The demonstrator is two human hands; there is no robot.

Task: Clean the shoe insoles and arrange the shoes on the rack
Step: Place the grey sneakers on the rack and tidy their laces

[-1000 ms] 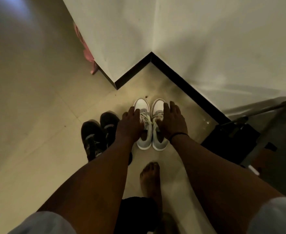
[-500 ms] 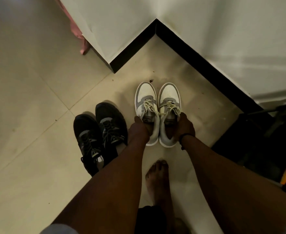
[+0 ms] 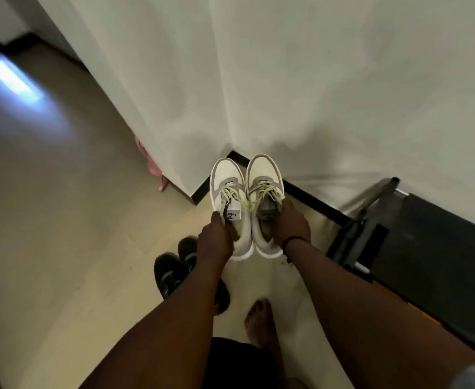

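1. Cream-painted wall (image 3: 300, 80) fills the upper half of the view, its two faces meeting in a corner, with a black skirting strip (image 3: 309, 197) along the base.
2. Beige tiled floor (image 3: 62, 248) spreads across the left and centre, with a bluish patch of light on it at far left.
3. Dark rack frame (image 3: 415, 237) stands against the wall at right, its metal bars and dark panel blurred; what it holds cannot be made out.
4. Two bare forearms reach forward from the bottom edge, one to each sneaker.
5. Black pair of trainers (image 3: 171, 270) sits on the floor to the left, partly hidden behind the left forearm.
6. Bare foot (image 3: 261, 324) rests on the tiles between the two arms.
7. Left white-and-grey sneaker (image 3: 226, 183) is held up in front of the wall corner, toe pointing away; the left hand (image 3: 215, 240) grips it at the heel opening, fingers curled inside.
8. Right white-and-grey sneaker (image 3: 263, 172) is just beside the first, side by side with it; the right hand (image 3: 291, 223) grips its collar near the tongue.
9. Black wristband (image 3: 293, 241) circles the right wrist.
10. Pink fabric (image 3: 150, 167) shows at the wall's left edge.
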